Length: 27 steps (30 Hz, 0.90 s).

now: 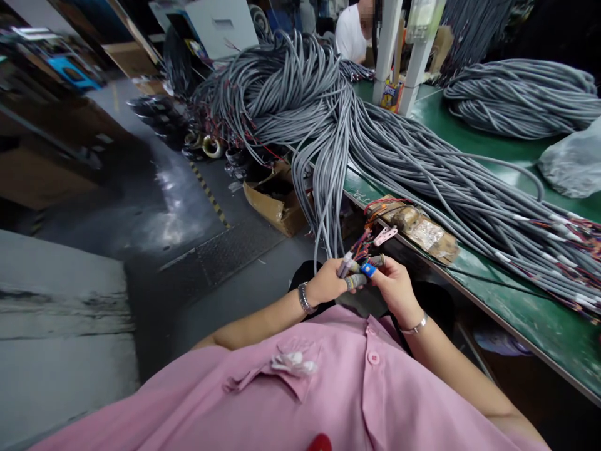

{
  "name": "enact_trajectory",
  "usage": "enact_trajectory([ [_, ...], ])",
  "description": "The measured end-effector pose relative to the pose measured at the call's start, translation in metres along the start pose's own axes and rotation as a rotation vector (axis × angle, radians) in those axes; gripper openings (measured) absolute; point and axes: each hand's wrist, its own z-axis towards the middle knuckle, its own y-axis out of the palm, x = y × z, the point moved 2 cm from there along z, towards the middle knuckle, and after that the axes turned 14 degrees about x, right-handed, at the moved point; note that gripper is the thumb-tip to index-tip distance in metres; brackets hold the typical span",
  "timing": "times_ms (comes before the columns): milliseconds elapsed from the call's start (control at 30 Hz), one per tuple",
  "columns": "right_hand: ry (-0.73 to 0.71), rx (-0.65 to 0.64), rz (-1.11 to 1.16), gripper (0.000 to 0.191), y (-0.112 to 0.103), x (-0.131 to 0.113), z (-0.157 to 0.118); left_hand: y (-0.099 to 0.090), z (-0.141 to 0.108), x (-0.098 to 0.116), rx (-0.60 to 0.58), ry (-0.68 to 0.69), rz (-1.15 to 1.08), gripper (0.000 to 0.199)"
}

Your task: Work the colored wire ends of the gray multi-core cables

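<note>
My left hand is closed round the end of a grey cable, in front of my chest. Coloured wires fan out from the cable end. Close beside it, my right hand pinches at the wires, with a small blue piece at its thumb. Fingers of both hands have grey wrappings. A pink clip is just beyond my right hand, near the bench edge. The exact contact between my fingertips and the wires is too small to make out.
Grey cable bundles lie across the green bench and hang over its edge. A taped block sits at the edge. Beyond are a coiled bundle, a plastic bag and a person. An open cardboard box is on the floor.
</note>
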Motion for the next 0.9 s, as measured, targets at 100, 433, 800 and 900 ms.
enact_trajectory([
  [100, -0.046, -0.013, -0.037, 0.025, 0.003, -0.003, 0.002, 0.004, -0.001, 0.002, 0.025, 0.059, 0.03, 0.024],
  [433, 0.019, 0.085, 0.057, 0.023, 0.002, 0.008, 0.0, -0.001, 0.004, -0.001, 0.282, -0.106, -0.258, 0.033],
  [800, -0.016, -0.07, -0.006, 0.031, 0.007, -0.004, 0.003, 0.0, 0.003, -0.002, 0.194, -0.17, -0.239, 0.035],
  [900, 0.047, -0.129, 0.02, 0.028, 0.01, -0.008, 0.004, 0.002, 0.003, -0.001, 0.147, -0.16, -0.219, 0.037],
])
